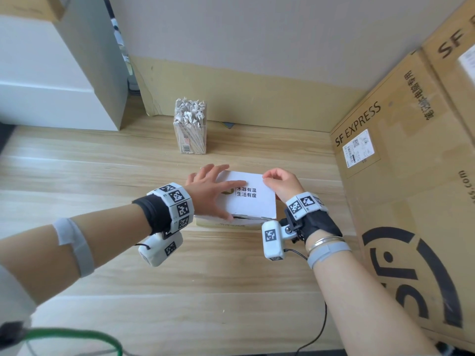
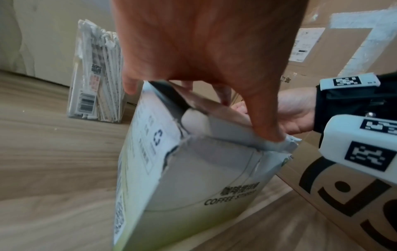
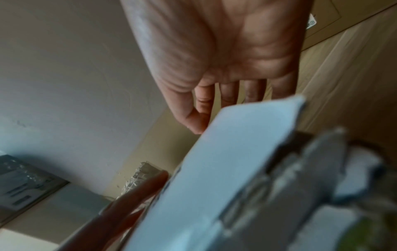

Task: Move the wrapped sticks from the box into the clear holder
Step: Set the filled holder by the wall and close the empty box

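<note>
A white coffee-stirrer box [image 1: 253, 201] stands on the wooden table in front of me, its torn lid flap [image 2: 236, 134] lying over the top. My left hand [image 1: 209, 191] lies spread on the left of the lid, with its thumb [image 2: 266, 125] pressing the flap's near edge. My right hand [image 1: 281, 183] pinches the lid's far right corner, fingers curled; the flap [image 3: 247, 135] hides its fingertips. Behind the box, the clear holder [image 1: 190, 132] is packed with wrapped sticks [image 2: 101, 71]. What is inside the box is hidden.
Large SF Express cartons [image 1: 401, 176] wall off the right side, close to my right wrist. A white and grey cabinet [image 1: 64, 73] stands at the far left. A cardboard panel [image 1: 244, 98] lines the back wall. A black cable [image 1: 318, 330] trails off my right arm.
</note>
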A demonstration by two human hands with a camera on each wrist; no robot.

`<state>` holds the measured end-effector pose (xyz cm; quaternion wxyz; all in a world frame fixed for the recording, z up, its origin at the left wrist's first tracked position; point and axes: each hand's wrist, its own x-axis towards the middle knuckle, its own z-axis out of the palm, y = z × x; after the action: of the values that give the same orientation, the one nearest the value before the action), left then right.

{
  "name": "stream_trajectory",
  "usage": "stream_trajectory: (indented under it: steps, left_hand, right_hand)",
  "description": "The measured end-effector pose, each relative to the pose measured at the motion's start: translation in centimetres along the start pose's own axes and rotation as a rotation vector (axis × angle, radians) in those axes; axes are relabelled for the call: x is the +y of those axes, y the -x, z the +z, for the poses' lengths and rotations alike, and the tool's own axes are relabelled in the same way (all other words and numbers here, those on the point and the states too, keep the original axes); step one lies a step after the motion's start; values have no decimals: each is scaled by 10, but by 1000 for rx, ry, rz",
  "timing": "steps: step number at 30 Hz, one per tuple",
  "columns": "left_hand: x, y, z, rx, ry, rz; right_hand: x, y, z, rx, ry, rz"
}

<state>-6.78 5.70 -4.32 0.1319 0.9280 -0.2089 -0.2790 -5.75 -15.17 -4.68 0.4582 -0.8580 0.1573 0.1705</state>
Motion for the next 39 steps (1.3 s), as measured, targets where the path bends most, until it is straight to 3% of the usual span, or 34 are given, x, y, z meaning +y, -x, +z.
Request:
stream_trajectory:
  steps: [4, 10, 20, 30, 39]
  left_hand:
    - [0, -4, 0, 69, 173, -233]
    - [2, -6, 10, -7, 484, -451]
    - [6, -15, 8, 12, 526, -458]
    - [5, -65, -33, 257, 513, -217]
    - [-7, -111, -49, 378, 554, -274]
  right_hand:
    - [5, 3, 7, 6, -10, 11]
    - [5, 14, 16, -121, 0, 40]
    - [0, 12, 19, -80, 17, 111]
    - [-29, -36, -19, 179, -21, 55]
    - [-47, -90, -22, 198, -15, 24]
